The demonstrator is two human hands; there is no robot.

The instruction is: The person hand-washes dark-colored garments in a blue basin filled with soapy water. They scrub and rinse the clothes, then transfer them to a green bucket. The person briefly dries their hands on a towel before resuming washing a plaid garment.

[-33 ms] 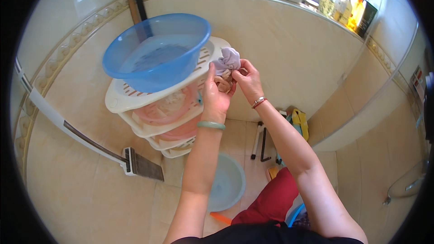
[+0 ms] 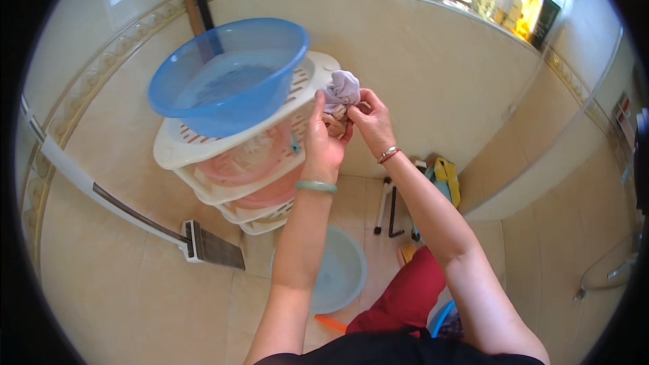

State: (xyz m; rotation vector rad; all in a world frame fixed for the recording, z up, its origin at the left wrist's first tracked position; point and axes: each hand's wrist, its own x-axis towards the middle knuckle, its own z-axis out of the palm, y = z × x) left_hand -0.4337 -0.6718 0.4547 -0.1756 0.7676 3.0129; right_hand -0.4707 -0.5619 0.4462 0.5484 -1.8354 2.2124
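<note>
My left hand (image 2: pixel 326 143) is closed around a small crumpled bundle of cloth (image 2: pixel 343 88), pale lavender on top and beige below. From the right, my right hand (image 2: pixel 374 124) pinches the same bundle at its side, the fingertips partly hidden by the folds. I cannot make out what kind of garment it is. Both hands are raised beside a white tiered rack (image 2: pixel 177 155). On the rack's top tier, to the left of my hands, stands a translucent blue basin (image 2: pixel 267 100) that appears to hold water.
Pink basins (image 2: pixel 274 192) sit on the lower tiers. A pale basin (image 2: pixel 348 277) rests on the floor beneath my left arm. A squeegee-like mop (image 2: pixel 215 247) slants in from the left. Several bottles (image 2: pixel 517 10) line the windowsill. Near my red-trousered leg (image 2: pixel 405 290) are black-tipped metal legs (image 2: pixel 392 213).
The background has shifted slightly up and left in the picture. Both hands keep the same hold on the bundle of cloth.
</note>
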